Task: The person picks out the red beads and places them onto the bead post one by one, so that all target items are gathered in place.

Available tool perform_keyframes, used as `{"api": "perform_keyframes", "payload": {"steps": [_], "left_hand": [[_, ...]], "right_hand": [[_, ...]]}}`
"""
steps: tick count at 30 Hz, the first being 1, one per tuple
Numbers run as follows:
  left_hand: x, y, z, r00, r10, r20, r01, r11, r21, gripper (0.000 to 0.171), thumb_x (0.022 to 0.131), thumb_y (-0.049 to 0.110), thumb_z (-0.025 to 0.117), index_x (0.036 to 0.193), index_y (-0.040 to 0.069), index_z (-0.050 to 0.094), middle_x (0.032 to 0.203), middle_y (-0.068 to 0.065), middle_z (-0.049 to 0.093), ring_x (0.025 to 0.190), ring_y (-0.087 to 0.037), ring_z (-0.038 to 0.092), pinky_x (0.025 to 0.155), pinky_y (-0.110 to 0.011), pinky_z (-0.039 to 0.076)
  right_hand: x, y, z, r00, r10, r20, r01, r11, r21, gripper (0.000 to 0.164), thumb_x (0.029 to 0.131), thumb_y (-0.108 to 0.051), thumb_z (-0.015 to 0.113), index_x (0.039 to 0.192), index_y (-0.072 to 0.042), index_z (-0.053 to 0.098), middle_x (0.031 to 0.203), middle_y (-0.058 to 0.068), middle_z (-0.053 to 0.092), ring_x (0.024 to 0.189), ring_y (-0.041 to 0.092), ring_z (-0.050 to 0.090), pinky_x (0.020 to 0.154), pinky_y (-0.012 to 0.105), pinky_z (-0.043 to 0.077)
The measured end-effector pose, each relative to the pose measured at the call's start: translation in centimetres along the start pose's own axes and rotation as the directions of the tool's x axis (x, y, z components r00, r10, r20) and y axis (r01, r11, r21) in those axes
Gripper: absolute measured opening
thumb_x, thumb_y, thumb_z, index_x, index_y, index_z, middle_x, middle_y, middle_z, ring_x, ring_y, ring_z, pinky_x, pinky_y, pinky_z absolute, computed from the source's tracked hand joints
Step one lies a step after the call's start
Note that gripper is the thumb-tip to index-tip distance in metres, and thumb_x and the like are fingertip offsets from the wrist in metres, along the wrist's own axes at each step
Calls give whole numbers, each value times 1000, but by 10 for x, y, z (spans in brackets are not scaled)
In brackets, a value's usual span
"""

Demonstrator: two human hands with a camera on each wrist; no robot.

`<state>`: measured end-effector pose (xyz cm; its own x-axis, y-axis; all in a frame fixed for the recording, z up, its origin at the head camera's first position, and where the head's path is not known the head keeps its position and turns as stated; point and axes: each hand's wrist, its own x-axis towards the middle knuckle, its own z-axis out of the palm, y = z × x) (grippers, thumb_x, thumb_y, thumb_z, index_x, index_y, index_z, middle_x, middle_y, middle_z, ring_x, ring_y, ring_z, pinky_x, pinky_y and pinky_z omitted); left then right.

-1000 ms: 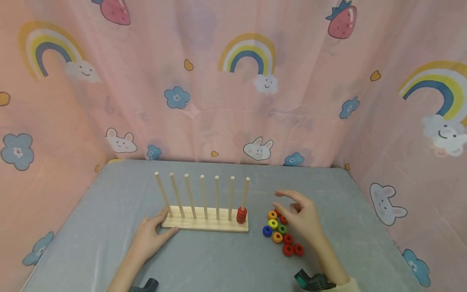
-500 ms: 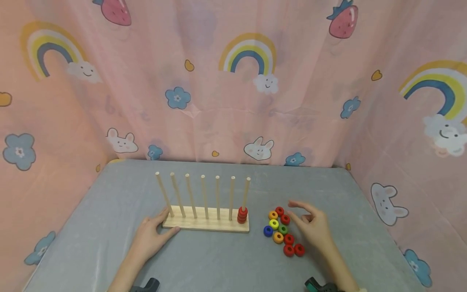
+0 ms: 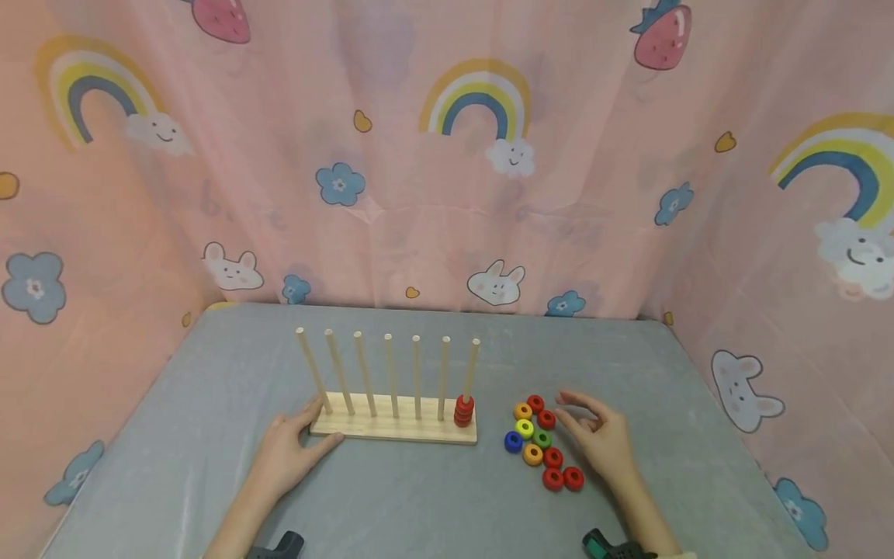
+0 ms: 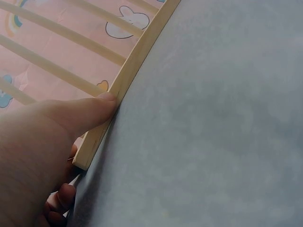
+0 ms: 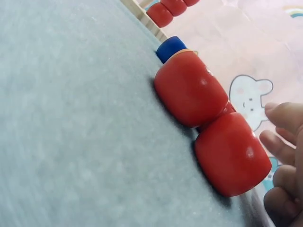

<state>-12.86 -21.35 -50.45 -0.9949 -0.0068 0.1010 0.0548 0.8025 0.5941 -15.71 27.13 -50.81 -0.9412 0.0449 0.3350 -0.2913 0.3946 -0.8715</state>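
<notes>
My left hand [image 3: 285, 454] holds the left end of a wooden peg rack [image 3: 391, 428], thumb on its front edge and the other fingers round its end. In the left wrist view the thumb presses the edge of the base [image 4: 135, 59]. Red beads [image 3: 463, 412] are stacked on the rack's rightmost upright peg; the other pegs are bare. To the right lies a loose cluster of beads: red [image 3: 553, 479], a yellow bead [image 3: 524, 429], a green bead [image 3: 542, 439], a blue bead [image 3: 513, 442] and orange [image 3: 533, 455]. My right hand [image 3: 606, 444] hovers just right of the cluster, holding nothing.
A grey cloth covers the table [image 3: 419, 505]. Behind it and at both sides hangs a pink printed curtain [image 3: 377, 256]. Dark wrist devices [image 3: 615, 546] are strapped to both wrists.
My right hand has drawn back right and lower, from over the top of the bead cluster to beside it, uncovering red beads. My left hand and the rack stay in place.
</notes>
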Motion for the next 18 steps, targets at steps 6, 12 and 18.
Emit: {"api": "perform_keyframes", "payload": {"steps": [6,12,18], "left_hand": [[0,0,0,1000,3,6,-3,1000,-1,80,92,48,82,151,0,57,154,-17,56,102,-37,60,90,-57,53],[0,0,0,1000,1,6,-1,1000,3,80,92,48,82,151,0,57,154,-18,56,101,-36,60,88,-56,54],[0,0,0,1000,8,-5,-8,1000,8,80,90,48,84,150,1,59,154,-17,57,93,-30,58,78,-45,53]], "right_hand": [[-1,9,-1,999,49,19,-48,998,-33,32,93,-5,82,124,1,75,113,23,77,40,-6,26,35,22,28],[-1,10,0,992,118,49,-113,990,-79,32,93,-10,84,123,-2,76,116,22,77,40,-3,25,37,23,29],[-2,9,-1,984,156,80,-145,980,-136,34,92,-16,86,123,-5,78,116,17,78,39,-2,24,38,23,29]]}}
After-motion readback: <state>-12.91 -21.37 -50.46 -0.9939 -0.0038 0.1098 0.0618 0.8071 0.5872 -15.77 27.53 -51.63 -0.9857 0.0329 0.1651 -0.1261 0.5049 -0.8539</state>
